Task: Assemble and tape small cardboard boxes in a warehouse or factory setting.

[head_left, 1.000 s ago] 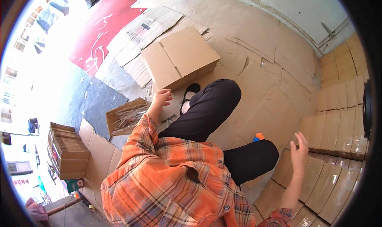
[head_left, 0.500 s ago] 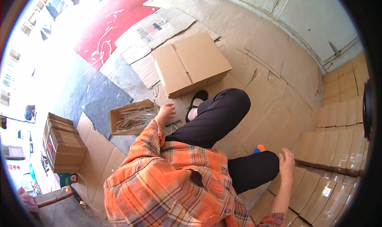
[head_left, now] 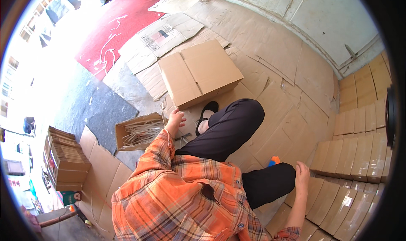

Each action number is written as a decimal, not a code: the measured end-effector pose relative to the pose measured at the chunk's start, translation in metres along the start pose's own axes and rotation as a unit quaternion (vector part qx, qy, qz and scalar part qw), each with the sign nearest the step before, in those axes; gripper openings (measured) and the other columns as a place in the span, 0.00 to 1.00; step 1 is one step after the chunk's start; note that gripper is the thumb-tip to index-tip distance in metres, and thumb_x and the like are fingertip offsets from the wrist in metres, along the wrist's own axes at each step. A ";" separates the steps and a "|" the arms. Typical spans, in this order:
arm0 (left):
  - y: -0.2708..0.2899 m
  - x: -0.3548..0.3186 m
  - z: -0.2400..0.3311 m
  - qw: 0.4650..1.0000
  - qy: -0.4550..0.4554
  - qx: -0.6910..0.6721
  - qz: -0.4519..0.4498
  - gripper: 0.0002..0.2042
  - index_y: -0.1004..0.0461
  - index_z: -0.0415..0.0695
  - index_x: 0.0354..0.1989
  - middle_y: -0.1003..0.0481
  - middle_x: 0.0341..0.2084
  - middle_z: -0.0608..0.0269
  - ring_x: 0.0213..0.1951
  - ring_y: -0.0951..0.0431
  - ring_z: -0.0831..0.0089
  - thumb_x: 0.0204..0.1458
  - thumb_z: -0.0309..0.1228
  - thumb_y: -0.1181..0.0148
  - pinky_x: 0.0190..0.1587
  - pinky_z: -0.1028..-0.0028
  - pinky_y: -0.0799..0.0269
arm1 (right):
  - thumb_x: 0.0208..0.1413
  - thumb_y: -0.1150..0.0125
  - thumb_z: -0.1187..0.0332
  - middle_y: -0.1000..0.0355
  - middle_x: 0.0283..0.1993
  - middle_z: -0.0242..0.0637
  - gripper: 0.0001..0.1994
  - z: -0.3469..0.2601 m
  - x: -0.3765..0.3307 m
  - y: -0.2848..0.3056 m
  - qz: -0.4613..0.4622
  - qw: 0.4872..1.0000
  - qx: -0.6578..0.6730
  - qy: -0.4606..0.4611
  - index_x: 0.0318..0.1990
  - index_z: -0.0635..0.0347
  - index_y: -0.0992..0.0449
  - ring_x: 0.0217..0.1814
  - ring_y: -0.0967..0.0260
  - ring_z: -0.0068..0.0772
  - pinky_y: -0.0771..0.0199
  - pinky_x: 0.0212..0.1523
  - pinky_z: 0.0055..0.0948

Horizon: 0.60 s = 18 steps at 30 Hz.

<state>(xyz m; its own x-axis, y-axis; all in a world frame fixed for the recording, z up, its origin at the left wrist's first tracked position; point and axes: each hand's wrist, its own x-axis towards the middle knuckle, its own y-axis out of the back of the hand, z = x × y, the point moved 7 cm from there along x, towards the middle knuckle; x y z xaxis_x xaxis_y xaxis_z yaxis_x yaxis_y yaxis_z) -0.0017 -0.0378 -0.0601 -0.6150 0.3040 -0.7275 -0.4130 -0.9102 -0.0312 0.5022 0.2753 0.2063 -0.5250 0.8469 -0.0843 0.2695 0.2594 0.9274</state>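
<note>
My left hand (head_left: 176, 119) hangs with loosely curled, parted fingers and nothing in it, just beside an uncovered cardboard carton (head_left: 120, 126) of pale, tangled strips (head_left: 141, 128). Beyond it, a larger cardboard box (head_left: 202, 73) stands on the floor with its top flaps folded flat and a seam between them. My right hand (head_left: 301, 172) is at my right knee (head_left: 277, 179), fingers stretched and holding nothing. An orange and blue object (head_left: 274, 160), too small to name, lies on the floor beyond that knee.
Cardboard boxes (head_left: 344, 156) are stacked in rows along the right side. A strapped stack of flat cardboard (head_left: 69, 160) stands at the left. Cardboard sheets (head_left: 275, 114) cover much of the floor; a red mat (head_left: 127, 21) with white scraps lies farther off. A wooden-handled tool (head_left: 57, 220) is at lower left.
The view has tilted a little, so the large box and the floor appear slightly lower. Both hands stay near the same places; the left fingers are somewhat more spread.
</note>
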 end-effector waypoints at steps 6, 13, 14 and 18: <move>0.000 0.003 0.008 1.000 0.003 -0.022 0.017 0.33 0.55 0.52 0.66 0.34 0.48 0.60 0.37 0.27 0.62 0.53 0.29 0.45 0.32 0.61 0.29 | 0.55 0.50 0.70 0.28 0.45 0.46 0.11 0.004 0.001 -0.002 0.000 1.000 -0.003 0.004 0.43 0.65 0.26 0.51 0.35 0.46 0.37 0.53 0.37; 0.001 0.003 0.012 0.999 0.003 -0.034 0.030 0.37 0.60 0.53 0.67 0.38 0.54 0.59 0.39 0.28 0.62 0.53 0.30 0.45 0.35 0.59 0.29 | 0.55 0.50 0.70 0.28 0.44 0.47 0.11 0.004 0.002 -0.004 0.009 1.000 0.001 0.004 0.42 0.65 0.26 0.50 0.34 0.47 0.36 0.52 0.38; 0.000 0.003 0.012 0.999 0.009 -0.037 0.030 0.37 0.61 0.53 0.67 0.38 0.55 0.58 0.40 0.28 0.61 0.53 0.30 0.45 0.36 0.59 0.29 | 0.55 0.50 0.70 0.28 0.44 0.47 0.11 0.005 0.003 -0.004 0.011 1.000 -0.001 0.007 0.41 0.65 0.26 0.50 0.34 0.47 0.36 0.52 0.38; -0.001 0.002 0.014 0.999 0.008 -0.052 0.010 0.36 0.60 0.54 0.67 0.40 0.57 0.59 0.42 0.29 0.61 0.53 0.30 0.45 0.37 0.58 0.29 | 0.55 0.50 0.70 0.28 0.44 0.47 0.11 0.003 0.003 -0.004 0.010 1.000 -0.001 0.001 0.42 0.65 0.26 0.50 0.33 0.47 0.35 0.52 0.38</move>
<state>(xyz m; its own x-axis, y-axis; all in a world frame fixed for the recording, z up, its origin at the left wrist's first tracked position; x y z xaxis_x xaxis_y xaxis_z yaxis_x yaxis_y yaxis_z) -0.0118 -0.0321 -0.0525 -0.6114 0.2811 -0.7397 -0.3282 -0.9407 -0.0863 0.5017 0.2787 0.2017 -0.5213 0.8509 -0.0648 0.2787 0.2415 0.9295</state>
